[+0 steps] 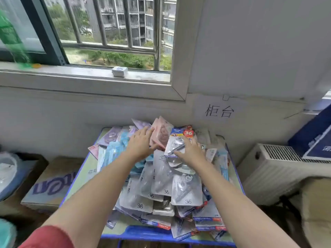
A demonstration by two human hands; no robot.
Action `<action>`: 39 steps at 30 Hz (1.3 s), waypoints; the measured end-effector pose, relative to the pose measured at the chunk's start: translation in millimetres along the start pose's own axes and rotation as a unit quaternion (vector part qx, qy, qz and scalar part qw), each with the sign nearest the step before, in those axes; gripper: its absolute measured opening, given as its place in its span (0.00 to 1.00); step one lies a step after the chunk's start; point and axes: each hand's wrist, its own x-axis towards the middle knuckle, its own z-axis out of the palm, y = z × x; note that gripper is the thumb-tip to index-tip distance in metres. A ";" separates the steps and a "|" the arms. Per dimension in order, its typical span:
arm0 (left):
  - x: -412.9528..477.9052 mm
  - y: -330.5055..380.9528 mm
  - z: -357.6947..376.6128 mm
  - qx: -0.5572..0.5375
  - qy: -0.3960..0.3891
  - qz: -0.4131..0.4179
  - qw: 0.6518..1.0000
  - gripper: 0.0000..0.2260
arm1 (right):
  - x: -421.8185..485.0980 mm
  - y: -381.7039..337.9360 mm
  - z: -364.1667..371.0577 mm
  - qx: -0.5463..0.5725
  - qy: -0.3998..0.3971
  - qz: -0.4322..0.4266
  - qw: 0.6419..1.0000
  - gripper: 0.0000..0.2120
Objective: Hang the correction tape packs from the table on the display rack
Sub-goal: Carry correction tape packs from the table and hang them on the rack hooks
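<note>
Pinching glossy flat pack (176, 143), r. hand (192, 152)

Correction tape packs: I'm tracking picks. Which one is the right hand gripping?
The pack with the red 36 badge, beside the pink pack; right hand holds its lower edge.

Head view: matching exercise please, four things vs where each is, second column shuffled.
1. left hand
2. right hand
3. white box
4. radiator

A. on the windowsill
B. touches the pink pack
C. right of the table
D. holds the red-36 pack

Pairs: 1-B, 2-D, 3-A, 4-C
</note>
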 end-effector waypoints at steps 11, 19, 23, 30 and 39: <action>52.0 9.6 18.1 0.045 -0.037 0.023 0.998 0.29 | 57.4 -0.7 15.3 -0.065 -0.031 0.014 0.997 0.37; 71.7 18.7 23.5 0.071 -0.055 0.057 0.994 0.21 | 70.7 7.0 5.3 -0.029 -0.051 0.050 0.997 0.32; 71.1 21.4 28.8 0.071 -0.082 0.037 0.993 0.24 | 71.9 11.9 7.8 0.005 -0.046 0.055 0.997 0.31; 75.8 29.0 42.1 0.082 -0.019 -0.002 0.996 0.21 | 73.4 14.8 10.2 0.019 -0.037 0.058 0.997 0.40; 59.0 20.3 38.8 -0.024 0.029 0.006 0.999 0.27 | 76.1 11.4 8.7 0.013 -0.044 0.079 0.996 0.41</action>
